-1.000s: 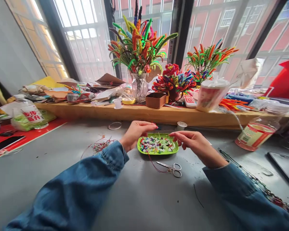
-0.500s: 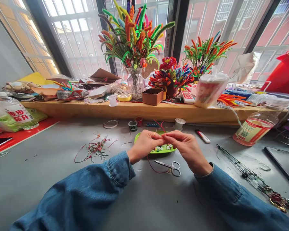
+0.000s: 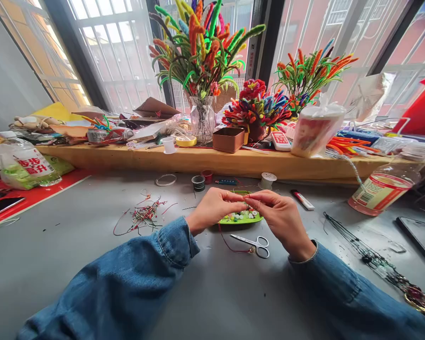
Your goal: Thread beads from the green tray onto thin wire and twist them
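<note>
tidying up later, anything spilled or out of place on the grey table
Yes: a loose tangle of wire offcuts lies scattered on the grey table, left of the left hand. The beads stay in the green tray; the scissors lie flat beside it.

The grey tabletop (image 3: 74, 255) carries a green tray (image 3: 246, 218) of beads near its middle; all else is placed from that tray. Just in front of it lie small scissors (image 3: 255, 244), with a red thread (image 3: 230, 245) curling beside them. Behind the tray stand a dark spool (image 3: 198, 182), a red cap (image 3: 208, 175) and a white spool (image 3: 267, 180). A wire ring (image 3: 165, 180) lies further back to the left. Left of the tray is a heap of wire scraps (image 3: 143, 216). To its right lie a white tube (image 3: 302, 199), then a beaded strand (image 3: 375, 262), with a tipped jar (image 3: 382, 192) beyond. Far left lies a red mat (image 3: 38, 196) bearing a bottle (image 3: 28, 165).
</note>
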Tool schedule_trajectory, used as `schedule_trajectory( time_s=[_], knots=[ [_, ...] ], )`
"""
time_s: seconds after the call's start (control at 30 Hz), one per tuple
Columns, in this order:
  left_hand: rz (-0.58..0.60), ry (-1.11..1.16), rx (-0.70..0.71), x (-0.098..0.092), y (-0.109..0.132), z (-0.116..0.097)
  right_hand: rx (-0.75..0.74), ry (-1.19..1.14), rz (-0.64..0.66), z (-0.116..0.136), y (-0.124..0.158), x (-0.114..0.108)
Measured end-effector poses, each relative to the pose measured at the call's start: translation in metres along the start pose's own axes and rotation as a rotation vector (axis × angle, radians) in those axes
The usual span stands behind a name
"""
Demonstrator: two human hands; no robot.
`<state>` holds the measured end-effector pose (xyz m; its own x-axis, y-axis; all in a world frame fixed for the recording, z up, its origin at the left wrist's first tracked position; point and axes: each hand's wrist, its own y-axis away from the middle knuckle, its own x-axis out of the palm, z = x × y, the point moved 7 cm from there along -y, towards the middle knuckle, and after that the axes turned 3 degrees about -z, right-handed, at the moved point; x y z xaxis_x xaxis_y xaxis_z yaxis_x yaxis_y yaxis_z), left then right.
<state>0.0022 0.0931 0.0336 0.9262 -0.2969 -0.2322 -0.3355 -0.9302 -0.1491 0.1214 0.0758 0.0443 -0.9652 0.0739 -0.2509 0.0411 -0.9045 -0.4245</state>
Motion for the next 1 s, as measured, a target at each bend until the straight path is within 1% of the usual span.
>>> schedule_trajectory(
  time_s=[0.1, 0.17, 0.23, 0.33, 0.43, 0.53, 0.73, 1.0],
  knots=[
    [-0.071, 0.061, 0.057, -0.002, 0.002, -0.007, -0.043, 0.053, -0.013, 0.005, 0.003, 0.000],
    [-0.135, 0.126, 0.053, -0.003, 0.003, -0.005, -0.060, 0.076, 0.007, 0.007, 0.005, 0.004],
    [-0.181, 0.222, 0.026, -0.002, 0.003, 0.000, -0.031, 0.054, 0.049, 0.005, 0.006, 0.008],
    [-0.182, 0.380, -0.035, -0.002, 0.001, 0.008, 0.068, -0.018, 0.140, -0.002, 0.005, 0.016],
    [-0.162, 0.467, -0.117, -0.005, -0.002, 0.015, 0.140, -0.040, 0.232, -0.006, 0.005, 0.021],
    [-0.181, 0.483, -0.124, -0.011, -0.005, 0.017, 0.183, -0.044, 0.305, -0.008, 0.005, 0.023],
    [-0.291, 0.501, -0.041, -0.027, -0.006, 0.012, 0.246, 0.034, 0.412, -0.017, 0.007, 0.023],
    [-0.332, 0.518, 0.030, -0.035, -0.006, 0.003, 0.252, 0.203, 0.482, -0.025, 0.006, 0.019]
  ],
)
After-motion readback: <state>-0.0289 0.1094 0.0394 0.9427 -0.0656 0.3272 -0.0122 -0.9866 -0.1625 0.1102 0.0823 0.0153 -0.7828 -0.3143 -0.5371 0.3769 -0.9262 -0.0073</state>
